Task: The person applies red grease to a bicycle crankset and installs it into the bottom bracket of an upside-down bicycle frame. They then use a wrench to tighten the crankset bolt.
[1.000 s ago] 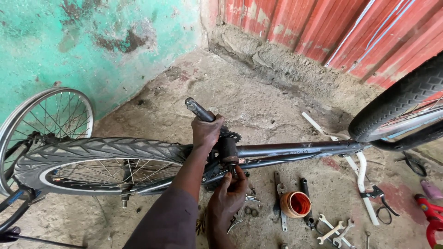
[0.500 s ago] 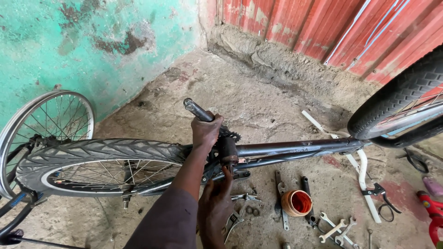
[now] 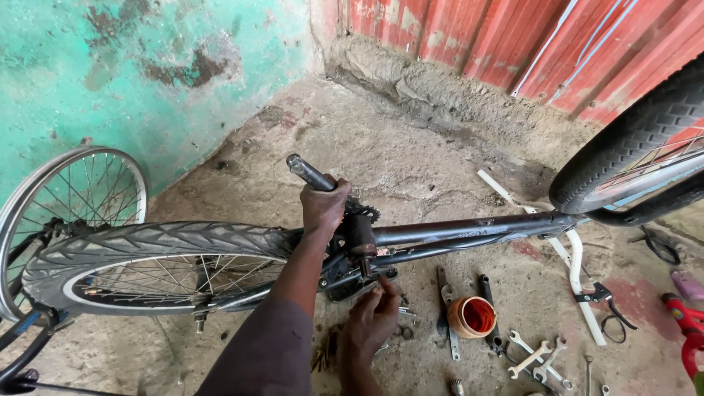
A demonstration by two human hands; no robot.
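Observation:
A black bicycle frame (image 3: 469, 227) lies across the dirt floor with its tyred wheel (image 3: 161, 242) to the left. My left hand (image 3: 323, 207) is closed around the crank arm (image 3: 308, 174), which sticks up and away from the bottom bracket (image 3: 361, 236). The toothed chainring (image 3: 364, 213) shows just behind that hand. Below the frame, my right hand (image 3: 374, 317) has its fingertips bunched against the underside of the bottom bracket. Whether they pinch a small part is hidden.
An orange cup (image 3: 473, 317), a flat black tool (image 3: 446, 308), several spanners (image 3: 535, 356), pliers (image 3: 605, 301) and a white tube (image 3: 579, 271) lie on the ground to the right. A bare spoked wheel (image 3: 73, 191) leans at the left, a second tyre (image 3: 631, 147) at the upper right.
My right hand has dropped from the bottom bracket, then come back up so its fingertips meet the bracket's underside. My left hand has stayed on the crank arm.

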